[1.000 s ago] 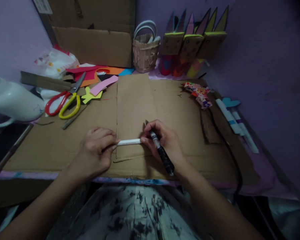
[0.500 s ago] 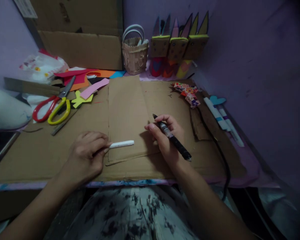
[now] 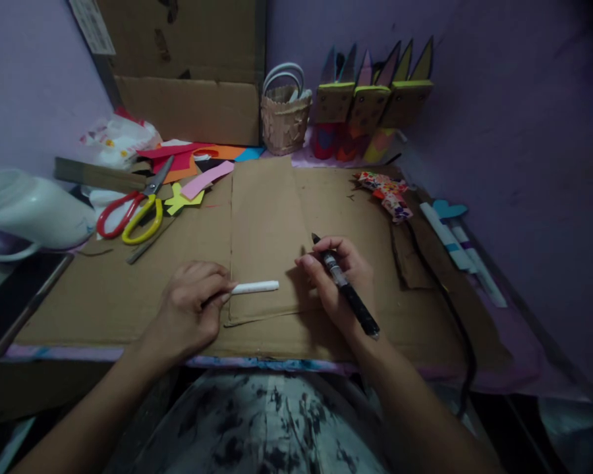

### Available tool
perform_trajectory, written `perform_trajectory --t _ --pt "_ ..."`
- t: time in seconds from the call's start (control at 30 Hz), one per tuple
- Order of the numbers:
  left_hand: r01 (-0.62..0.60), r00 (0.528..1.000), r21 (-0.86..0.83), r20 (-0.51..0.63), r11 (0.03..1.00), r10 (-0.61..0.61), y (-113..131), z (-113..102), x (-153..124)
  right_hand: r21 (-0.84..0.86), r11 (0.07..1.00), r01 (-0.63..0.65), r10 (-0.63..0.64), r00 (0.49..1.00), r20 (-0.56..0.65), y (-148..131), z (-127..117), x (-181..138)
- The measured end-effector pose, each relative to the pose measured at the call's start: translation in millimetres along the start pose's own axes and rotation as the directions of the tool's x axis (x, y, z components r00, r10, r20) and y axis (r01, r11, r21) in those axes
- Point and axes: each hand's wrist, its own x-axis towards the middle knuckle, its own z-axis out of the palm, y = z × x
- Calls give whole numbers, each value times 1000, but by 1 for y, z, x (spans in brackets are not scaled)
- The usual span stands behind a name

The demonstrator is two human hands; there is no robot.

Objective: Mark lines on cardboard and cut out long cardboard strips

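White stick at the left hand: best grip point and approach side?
Probably pinch the free right end of the white stick, coming from the right. It is slim and lies crosswise over the cardboard piece, with that end exposed; the left hand covers the other. The right hand is on that side but holds a black pen.

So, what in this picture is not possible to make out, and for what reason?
All in the head view:
White stick: its left end, covered by the left hand.
Pen: its markings, too small to read.
Small basket: lower contents, hidden by its wall.
White jug: left part, cut off by the left edge.
Box label: print, too small and blurred.
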Motion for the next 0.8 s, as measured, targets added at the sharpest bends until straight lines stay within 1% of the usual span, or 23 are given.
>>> perform_trajectory --t 0.1,0.27,0.33,0.37,0.4,0.43,0.47,0.53,0.57,0.63,0.7,0.8 --pt "-1 1000 8 -5 1000 1 1 -1 0 -41 999 17 -16 1000 6 0 0 -1" --pt "5 1000 10 -5 1000 -5 1 -1 0 16 999 45 -43 995 -86 -3 0 0" --pt "5 1000 10 -3 1000 -5 1 -1 0 10 998 67 -65 994 -93 -4 0 -1" --pt "7 1000 10 -5 1000 -7 1 -1 0 0 997 80 -80 994 -68 -4 0 -2" --pt "10 1000 11 -6 1000 -10 2 -1 1 -16 995 95 -95 995 -17 -4 0 -3" --pt "14 1000 12 -4 1000 -14 2 -1 1 -40 992 120 -118 991 60 -3 0 -5" --pt "18 1000 14 -5 1000 -18 2 -1 1 -72 985 159 -146 977 157 -3 1 -6" --pt "20 1000 19 -6 1000 -20 3 -1 1 -149 956 254 -188 916 355 -3 2 -8" --pt "18 1000 19 -7 1000 -17 4 -1 1 -185 936 299 -199 884 422 -3 3 -8" --pt "14 1000 14 -14 1000 -13 4 -2 0 -235 905 354 -206 850 485 -4 4 -7" --pt "11 1000 2 -4 1000 -11 2 -2 -1 -251 896 367 -203 840 504 -6 5 -5" --pt "-21 999 -18 47 1000 22 -4 -4 -3 -252 896 366 -189 827 529 -9 7 -4"
